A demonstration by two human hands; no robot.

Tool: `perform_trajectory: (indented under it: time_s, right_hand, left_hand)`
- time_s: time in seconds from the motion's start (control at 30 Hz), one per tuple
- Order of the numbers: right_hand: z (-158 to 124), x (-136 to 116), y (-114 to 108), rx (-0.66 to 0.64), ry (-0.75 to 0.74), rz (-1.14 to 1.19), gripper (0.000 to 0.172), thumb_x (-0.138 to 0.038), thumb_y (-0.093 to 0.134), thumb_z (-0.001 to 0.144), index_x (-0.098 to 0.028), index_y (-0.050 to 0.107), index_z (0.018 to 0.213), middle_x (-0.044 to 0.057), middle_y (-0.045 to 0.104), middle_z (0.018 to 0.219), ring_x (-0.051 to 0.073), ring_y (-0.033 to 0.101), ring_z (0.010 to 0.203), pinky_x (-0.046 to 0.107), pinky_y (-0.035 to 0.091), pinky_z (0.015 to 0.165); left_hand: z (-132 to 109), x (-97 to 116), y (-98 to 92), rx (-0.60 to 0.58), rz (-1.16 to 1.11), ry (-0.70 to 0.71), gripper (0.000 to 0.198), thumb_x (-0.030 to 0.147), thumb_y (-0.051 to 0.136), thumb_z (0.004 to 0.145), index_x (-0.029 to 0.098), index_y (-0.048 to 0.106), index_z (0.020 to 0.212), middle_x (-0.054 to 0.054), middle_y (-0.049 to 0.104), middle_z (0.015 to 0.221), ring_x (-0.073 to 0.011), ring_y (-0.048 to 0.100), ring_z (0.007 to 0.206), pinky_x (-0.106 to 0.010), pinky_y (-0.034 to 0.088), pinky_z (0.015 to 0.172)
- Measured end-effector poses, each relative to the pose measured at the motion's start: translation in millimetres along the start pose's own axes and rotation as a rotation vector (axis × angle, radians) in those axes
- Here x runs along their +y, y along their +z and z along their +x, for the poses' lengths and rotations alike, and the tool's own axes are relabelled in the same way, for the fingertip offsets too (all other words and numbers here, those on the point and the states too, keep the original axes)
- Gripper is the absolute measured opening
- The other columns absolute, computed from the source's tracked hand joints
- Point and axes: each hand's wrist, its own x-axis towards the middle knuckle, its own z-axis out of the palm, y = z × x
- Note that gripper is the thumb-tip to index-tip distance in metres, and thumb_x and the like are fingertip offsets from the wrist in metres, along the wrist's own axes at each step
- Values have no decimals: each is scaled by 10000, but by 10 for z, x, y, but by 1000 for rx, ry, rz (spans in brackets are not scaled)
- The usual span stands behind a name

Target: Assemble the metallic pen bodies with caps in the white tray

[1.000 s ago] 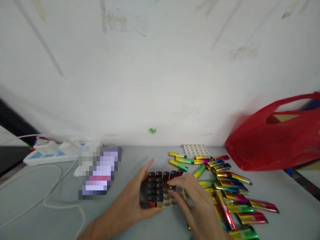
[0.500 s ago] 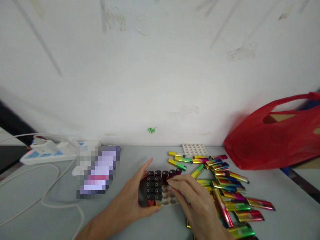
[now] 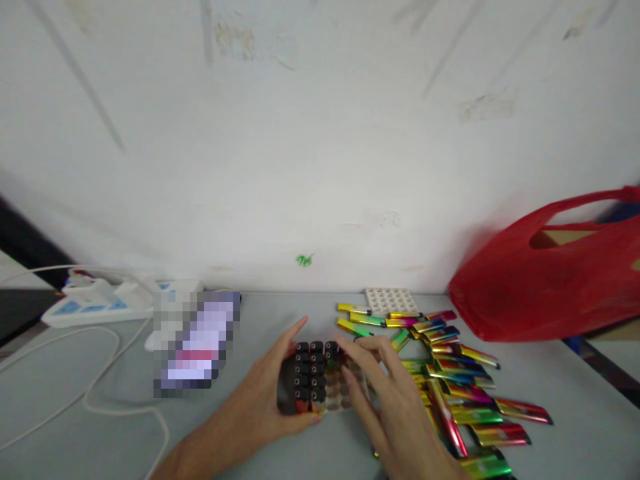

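Observation:
A small tray [image 3: 336, 403] holds several upright lighters [image 3: 310, 373] with black tops, filling its left columns and back row. My left hand [image 3: 265, 393] cups the tray's left side, thumb at the front edge and fingers stretched along the back. My right hand [image 3: 385, 393] hovers over the tray's right part, fingers spread above the empty holes and the back row; nothing shows in it. A heap of shiny multicoloured lighters [image 3: 450, 380] lies on the grey table [image 3: 100, 427] just right of the tray.
An empty white tray [image 3: 391, 300] sits at the wall behind the heap. A red plastic bag [image 3: 550, 280] stands at the right. A power strip [image 3: 100, 307] with white cables and a blurred-out flat object [image 3: 197, 343] lie at the left.
My right hand has lifted off the back row and spread its fingers, moving slightly up and back. My left hand has stayed on the tray.

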Motion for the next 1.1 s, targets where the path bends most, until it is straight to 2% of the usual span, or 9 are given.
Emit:
perform_trajectory:
  time_s: [0.13,0.23,0.33,0.47,0.6,0.7,0.83,0.97,1.1]
  right_hand:
    - [49,112,-97,177,169,-170,330,-245,477,1136,-280,600,1441,111,647,1304,302,633,1217,505,562,1050]
    - [80,325,-150,257,301,-385,320,-294,494,1110,-200,629,1384,160,655,1278,369,602,1208,587,514,1054]
    - [79,530,-191,159,380,-644,387,-266,500,1084,-127,647,1414,217,671,1310,423,597,1179,620,508,1014]
    - [49,680,-211,31,439,-873,463,-260,513,1088,-135,628,1519,258,624,1501,480,589,1261,623,508,986]
    - [25,758,-177,-36,410,-903,509,-263,459,1126,-148,547,1615,250,538,1645,455,554,1398,604,488,1056]
    - [2,810,-132,-91,331,-899,543,-146,403,1121,-130,476,1659,214,545,1665,378,497,1501,566,432,1156]
    - [-6,858,-94,-113,302,-957,609,-1,425,1045,-118,492,1639,205,617,1593,369,536,1446,553,429,1144]
    - [27,876,-86,-105,339,-1013,568,-5,523,1023,-172,591,1562,188,701,1408,383,626,1223,525,472,1006]
    - [39,868,-105,-104,317,-999,504,-14,593,1007,-179,663,1478,181,698,1354,372,615,1183,499,460,968]
  left_hand:
    - [-13,-22,0,-2,12,-19,1250,282,972,753,327,240,1766,-141,608,1586,-421,623,1424,-572,500,1226]
    - [-21,-27,-6,-13,10,-27,1253,259,965,756,336,228,1766,-139,596,1595,-422,609,1437,-575,476,1244]
    - [-25,-26,-8,-25,2,-39,1261,242,962,759,347,210,1766,-138,587,1599,-418,608,1433,-578,464,1248]
    - [-25,-14,-6,-29,13,-54,1251,242,959,762,353,212,1760,-138,561,1620,-414,582,1454,-583,434,1263]
    - [-27,-7,-6,-21,20,-53,1236,247,950,770,354,216,1758,-130,565,1617,-407,577,1457,-572,429,1265]
    - [-26,-14,-6,-24,19,-44,1240,252,947,777,379,198,1758,-114,547,1637,-400,568,1468,-570,425,1271]
    - [-20,-3,-9,-28,-1,-52,1244,239,951,759,381,215,1752,-106,541,1648,-402,560,1480,-570,419,1278]
    - [-29,17,-13,-27,5,-53,1230,235,941,768,382,215,1750,-100,528,1665,-393,537,1505,-563,406,1291]
    - [-43,10,-15,-34,9,-43,1213,262,939,790,384,206,1748,-101,474,1706,-384,515,1524,-562,380,1309]
